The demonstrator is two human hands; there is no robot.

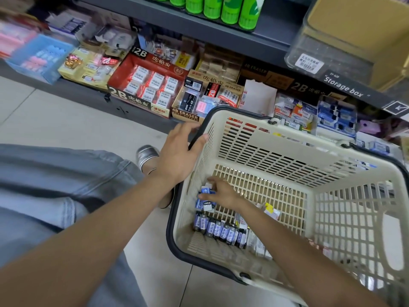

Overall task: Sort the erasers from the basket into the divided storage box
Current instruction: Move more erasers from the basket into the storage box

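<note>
A cream plastic basket (354, 209) with a dark rim stands on the tiled floor in front of a low shelf. Blue-wrapped erasers (221, 232) lie in a row along its near-left bottom, with a few white and yellow packets (271, 211) beside them. My right hand (223, 192) is down inside the basket and pinches a few blue erasers (207, 191) between thumb and fingers. My left hand (179, 156) rests against the basket's far-left rim, fingers straight, thumb lying on the rim. A cardboard divided box labelled 4B ERASER (185, 117) sits on the shelf just beyond the basket, partly filled.
A red 2B eraser box (143, 83) stands left of the 4B box, then a tan box and a blue tray (39, 58). Green bottles (221, 7) line the shelf above. A clear storage box (345, 47) juts out at upper right. My shoe (147, 156) is beside the basket.
</note>
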